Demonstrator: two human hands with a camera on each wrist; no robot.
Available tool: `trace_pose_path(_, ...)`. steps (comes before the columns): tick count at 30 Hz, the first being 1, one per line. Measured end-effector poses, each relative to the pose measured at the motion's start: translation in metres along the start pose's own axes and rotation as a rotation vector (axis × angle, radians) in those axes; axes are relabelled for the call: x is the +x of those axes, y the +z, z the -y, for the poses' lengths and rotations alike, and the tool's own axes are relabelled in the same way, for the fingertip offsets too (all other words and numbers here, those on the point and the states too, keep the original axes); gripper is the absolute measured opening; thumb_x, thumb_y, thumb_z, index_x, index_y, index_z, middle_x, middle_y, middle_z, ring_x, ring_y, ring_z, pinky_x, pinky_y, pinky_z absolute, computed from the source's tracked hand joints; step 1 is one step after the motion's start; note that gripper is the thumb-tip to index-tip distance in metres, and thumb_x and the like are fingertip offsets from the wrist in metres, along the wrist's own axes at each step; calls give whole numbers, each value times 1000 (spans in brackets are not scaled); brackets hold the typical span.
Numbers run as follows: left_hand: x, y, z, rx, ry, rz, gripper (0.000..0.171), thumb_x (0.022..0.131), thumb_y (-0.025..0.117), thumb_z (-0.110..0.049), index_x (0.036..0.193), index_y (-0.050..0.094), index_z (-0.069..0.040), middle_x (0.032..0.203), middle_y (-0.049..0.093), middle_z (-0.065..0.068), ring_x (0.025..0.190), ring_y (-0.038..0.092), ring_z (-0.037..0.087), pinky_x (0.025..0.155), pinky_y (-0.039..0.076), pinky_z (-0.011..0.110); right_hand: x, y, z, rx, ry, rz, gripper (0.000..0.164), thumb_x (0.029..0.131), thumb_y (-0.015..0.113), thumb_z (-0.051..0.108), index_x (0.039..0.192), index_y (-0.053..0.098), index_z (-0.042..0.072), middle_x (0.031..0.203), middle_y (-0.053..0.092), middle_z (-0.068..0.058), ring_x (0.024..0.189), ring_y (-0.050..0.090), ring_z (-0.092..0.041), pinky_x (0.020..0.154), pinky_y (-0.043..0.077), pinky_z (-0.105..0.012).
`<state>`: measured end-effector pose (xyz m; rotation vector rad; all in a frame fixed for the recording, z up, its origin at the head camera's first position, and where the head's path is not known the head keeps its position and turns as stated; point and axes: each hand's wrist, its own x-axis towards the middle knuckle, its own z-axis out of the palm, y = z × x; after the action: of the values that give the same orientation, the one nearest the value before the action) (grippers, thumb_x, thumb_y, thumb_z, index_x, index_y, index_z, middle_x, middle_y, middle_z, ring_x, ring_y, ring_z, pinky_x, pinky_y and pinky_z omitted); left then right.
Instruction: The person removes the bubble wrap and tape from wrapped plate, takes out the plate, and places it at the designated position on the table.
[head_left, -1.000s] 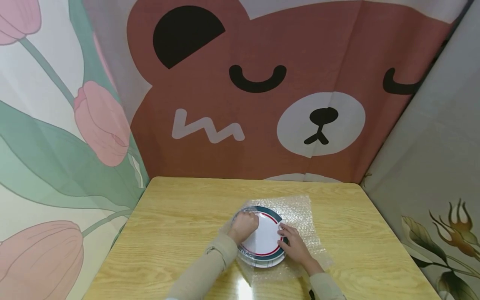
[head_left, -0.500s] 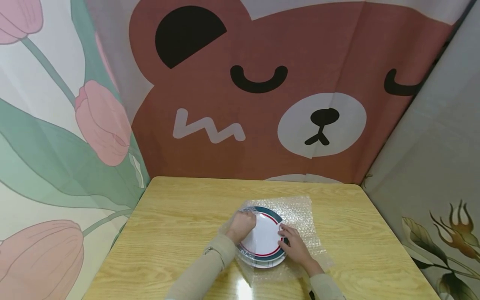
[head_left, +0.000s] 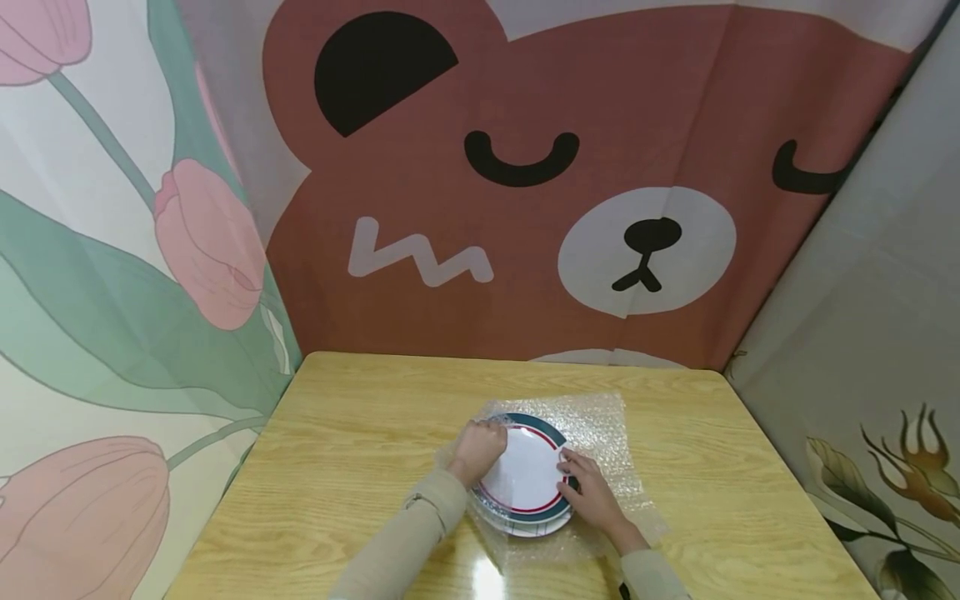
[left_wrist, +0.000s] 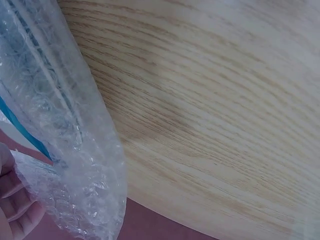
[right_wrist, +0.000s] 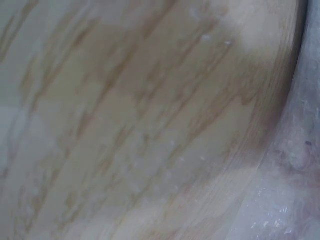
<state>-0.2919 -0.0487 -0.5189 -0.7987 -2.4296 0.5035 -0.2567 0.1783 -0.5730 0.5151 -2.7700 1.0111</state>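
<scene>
A round white plate [head_left: 525,471] with a teal and red rim lies on a second, pale plate [head_left: 536,528], whose near edge shows below it. Clear bubble wrap [head_left: 596,421] spreads beneath them and folds up over their left side. My left hand [head_left: 478,450] is at the upper left of the plate, fingers curled, gripping the folded bubble wrap. In the left wrist view its curled fingers [left_wrist: 20,210] hold the wrap [left_wrist: 85,190] beside the plate's teal rim [left_wrist: 22,130]. My right hand [head_left: 592,493] rests on the plate's right rim with fingers spread.
The wooden table [head_left: 360,417] extends on all sides of the wrap. Behind it hangs a bear-print cloth [head_left: 420,317], with a tulip-print cloth [head_left: 202,242] on the left and a pale flower-print cloth [head_left: 847,333] on the right.
My left hand has drawn a little to the left with the bubble wrap, baring slightly more of the plate. The right hand stays at the right rim.
</scene>
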Motion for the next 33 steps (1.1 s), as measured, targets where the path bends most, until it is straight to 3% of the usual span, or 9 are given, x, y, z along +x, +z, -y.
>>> trace_pose_path(11, -1, 0, 5, -11, -26, -15, 7, 80, 57, -12, 76, 63, -12, 65, 56, 0, 55, 53, 12, 45, 44, 24, 2, 0, 0, -9, -3, -1, 27, 80, 64, 14, 104, 62, 3, 128, 47, -14, 120, 36, -33, 99, 31, -48)
trace_pose_path(24, -6, 8, 11, -10, -113, -18, 6, 78, 57, -12, 76, 63, -12, 66, 56, 2, 57, 52, 14, 46, 43, 24, 1, 1, -2, -4, 21, 13, 28, 81, 64, 15, 106, 62, 3, 129, 46, -13, 121, 35, -32, 99, 30, -47)
trace_pose_path(33, -6, 10, 16, -48, -147, 71, 8, 80, 57, -16, 84, 64, -12, 76, 55, 3, 73, 48, 17, 53, 45, 28, 0, 2, -4, 5, 13, 10, 28, 80, 64, 14, 105, 62, 3, 128, 46, -13, 120, 36, -32, 99, 31, -47)
